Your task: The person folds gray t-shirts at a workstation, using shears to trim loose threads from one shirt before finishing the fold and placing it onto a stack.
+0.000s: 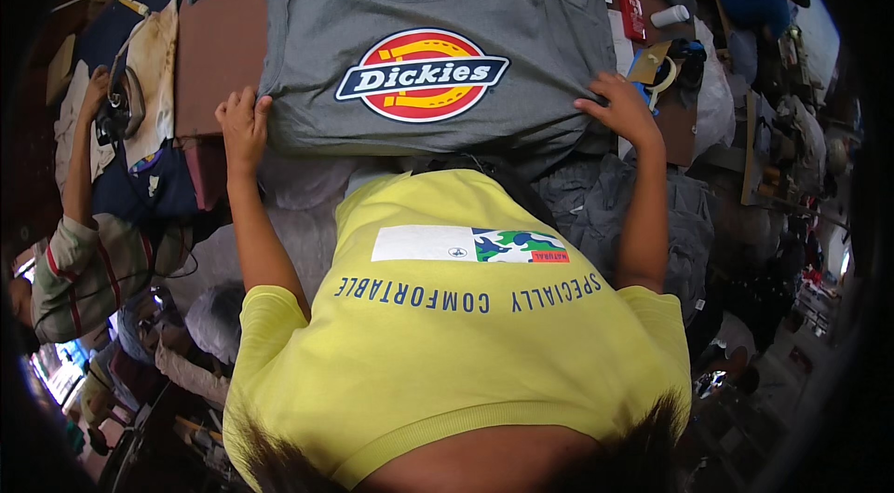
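Observation:
A dark grey T-shirt (307,37) lies spread over the near edge of the brown table (222,37), with a red, yellow and blue emblem (422,76) printed across its middle. At the shirt's left edge, my left hand (244,128) pinches the cloth between curled fingers and thumb. On the opposite side my right hand (626,108) grips the shirt's right edge, thumb toward the emblem. Between my two hands the cloth is drawn fairly smooth, and its near part hangs over the table edge in soft folds. The grey fabric partly hides my fingertips.
On the left, a co-worker's hand (97,88) is at a corded iron (132,102) on a scorched cloth (154,55). To the right sit a red packet (633,16), a white cylinder (670,16) and a tape roll (663,79). Grey garments (596,204) are heaped below the table edge.

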A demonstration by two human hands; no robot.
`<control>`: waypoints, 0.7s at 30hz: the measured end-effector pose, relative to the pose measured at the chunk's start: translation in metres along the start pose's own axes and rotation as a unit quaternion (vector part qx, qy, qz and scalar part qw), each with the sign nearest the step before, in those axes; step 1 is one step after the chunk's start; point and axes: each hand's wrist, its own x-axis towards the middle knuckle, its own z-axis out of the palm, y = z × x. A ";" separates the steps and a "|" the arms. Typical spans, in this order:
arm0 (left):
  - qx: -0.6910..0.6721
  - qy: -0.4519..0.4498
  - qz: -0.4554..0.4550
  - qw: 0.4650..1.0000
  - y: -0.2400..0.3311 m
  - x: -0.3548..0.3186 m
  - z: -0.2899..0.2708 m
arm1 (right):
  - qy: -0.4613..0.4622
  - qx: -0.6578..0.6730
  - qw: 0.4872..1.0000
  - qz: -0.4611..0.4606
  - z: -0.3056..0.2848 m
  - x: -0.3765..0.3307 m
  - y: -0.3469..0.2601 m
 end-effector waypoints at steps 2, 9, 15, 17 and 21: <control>0.053 -0.014 -0.003 0.998 0.010 -0.002 -0.014 | 0.006 0.023 0.993 0.114 0.002 -0.023 0.012; 0.005 -0.173 -0.052 0.983 0.049 -0.029 -0.021 | -0.146 0.255 0.924 0.245 0.040 -0.091 0.035; -0.272 0.038 -0.149 0.950 0.063 0.064 0.013 | 0.116 0.548 0.793 0.240 0.022 0.025 -0.017; -0.285 0.003 -0.140 0.948 0.069 0.098 0.037 | 0.077 0.552 0.786 0.268 0.023 0.059 -0.026; -0.379 -0.132 -0.212 0.891 0.098 0.109 0.038 | 0.014 0.652 0.729 0.206 0.036 0.073 -0.036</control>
